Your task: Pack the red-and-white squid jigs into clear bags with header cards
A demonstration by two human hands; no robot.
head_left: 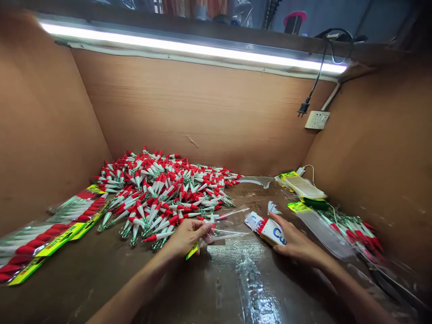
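Observation:
My left hand [189, 236] is closed in a pinch on a clear plastic bag [231, 233], whose yellow label [192, 252] shows below the fingers. A bit of red and white by the fingertips may be a lure; whether it lies inside the bag I cannot tell. My right hand [295, 238] grips a small white block [274, 232] with blue writing and a red band, low over the table. Just left of my left hand lies a big heap of red and white fishing lures [165, 184] with green tinsel ends.
Filled lure packets [50, 234] with yellow labels lie at the left. On the right are a stack of clear bags [303, 185], another labelled bag [319, 227] and more lures [362, 236]. A black plug [303, 108] dangles near a wall socket [317, 120]. Clear tape [254, 288] covers part of the table [189, 292].

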